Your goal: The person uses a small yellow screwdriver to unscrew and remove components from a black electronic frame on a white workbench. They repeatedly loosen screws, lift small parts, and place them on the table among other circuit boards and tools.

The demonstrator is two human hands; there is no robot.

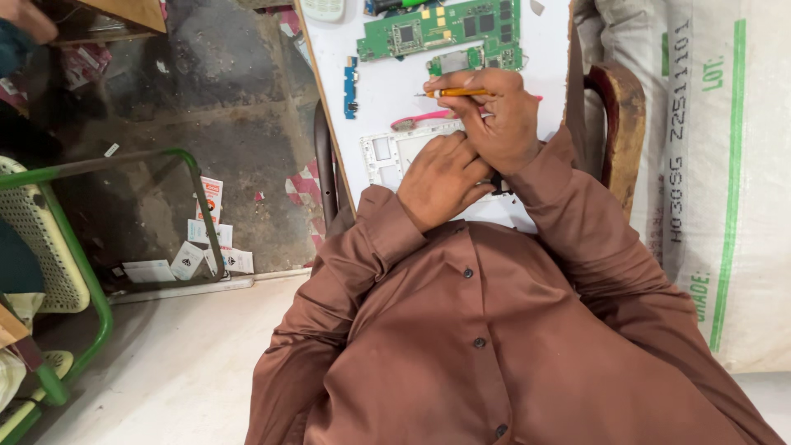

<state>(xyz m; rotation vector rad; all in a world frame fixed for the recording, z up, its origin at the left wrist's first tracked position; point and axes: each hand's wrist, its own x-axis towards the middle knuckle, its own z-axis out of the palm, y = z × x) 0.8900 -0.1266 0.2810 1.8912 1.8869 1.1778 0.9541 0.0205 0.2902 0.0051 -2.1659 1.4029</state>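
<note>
Right hand closed on orange tool. Left hand curled, pressing white frame flat on desk. Frame: light, thin plastic, likely brittle; grip by edges.

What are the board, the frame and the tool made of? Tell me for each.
Board: seems to be rigid laminate, glossy green, studded with dark chips and metal parts.
Frame: probably moulded plastic, matt white, thin with cut-out openings.
Tool in the right hand: orange handle, likely plastic; slim tip, apparently metal.
</note>
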